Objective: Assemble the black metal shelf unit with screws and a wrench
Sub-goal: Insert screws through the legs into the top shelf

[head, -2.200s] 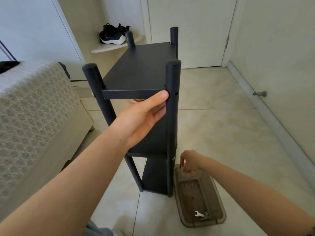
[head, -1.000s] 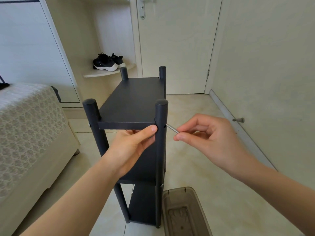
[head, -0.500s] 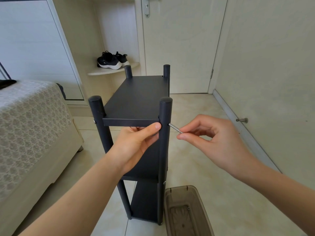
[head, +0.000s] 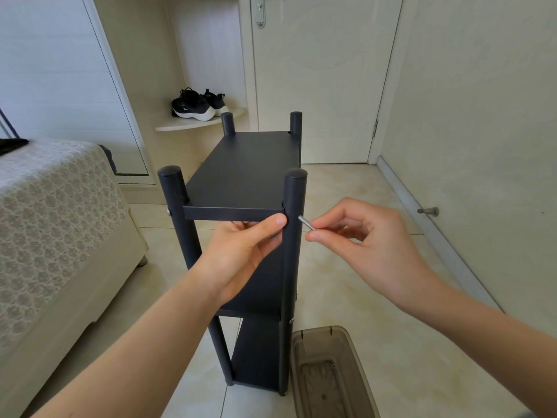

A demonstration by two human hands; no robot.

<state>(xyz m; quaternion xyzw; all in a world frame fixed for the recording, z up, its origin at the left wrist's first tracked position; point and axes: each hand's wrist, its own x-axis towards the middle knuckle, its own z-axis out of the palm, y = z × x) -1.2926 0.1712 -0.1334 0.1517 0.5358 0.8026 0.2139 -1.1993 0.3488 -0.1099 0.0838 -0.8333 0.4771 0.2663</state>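
The black metal shelf unit (head: 247,170) stands upright on the tiled floor in the middle of the view, with four round posts and three shelves. My left hand (head: 241,251) holds the top shelf's near edge from below, thumb pressed on its front lip beside the near right post (head: 292,251). My right hand (head: 361,242) pinches a silver screw (head: 306,223) between thumb and forefinger. The screw's tip sits at the right side of that post, level with the top shelf. A silver screw head (head: 168,211) shows on the near left post.
A brown translucent plastic tray (head: 328,375) lies on the floor right of the shelf's base. A bed with a patterned cover (head: 54,221) fills the left. A door (head: 316,79), a wall and a doorstop (head: 428,211) are to the right; black shoes (head: 197,104) sit on a corner ledge.
My right hand came up from the tray with a screw and brought it to the near right post. In the last half second the screw tip stays at the post. My left hand keeps its hold.
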